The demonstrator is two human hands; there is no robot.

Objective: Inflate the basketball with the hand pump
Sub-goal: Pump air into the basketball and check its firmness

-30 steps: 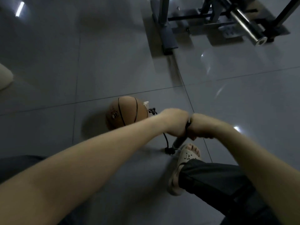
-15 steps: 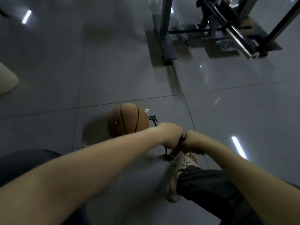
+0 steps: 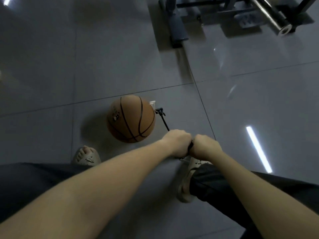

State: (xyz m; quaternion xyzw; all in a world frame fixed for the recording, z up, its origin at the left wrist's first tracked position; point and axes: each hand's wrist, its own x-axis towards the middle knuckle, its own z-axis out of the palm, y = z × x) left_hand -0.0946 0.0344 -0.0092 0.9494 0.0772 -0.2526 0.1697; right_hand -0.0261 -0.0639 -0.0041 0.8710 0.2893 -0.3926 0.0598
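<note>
Our left hand (image 3: 177,144) and right hand (image 3: 206,146) clamp the pump handle (image 3: 190,147) together, basketball (image 3: 131,119) ahead-left, nearer our left.

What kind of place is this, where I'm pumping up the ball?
Likely a home gym or workout room: a steel barbell and dark metal rack frame, a glossy tiled floor, and a basketball hooked to the hand pump.

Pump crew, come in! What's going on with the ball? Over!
Left hand and right hand both grip the pump handle. Hose runs to the basketball, ball on the floor. Nothing in the way. Over.
</note>
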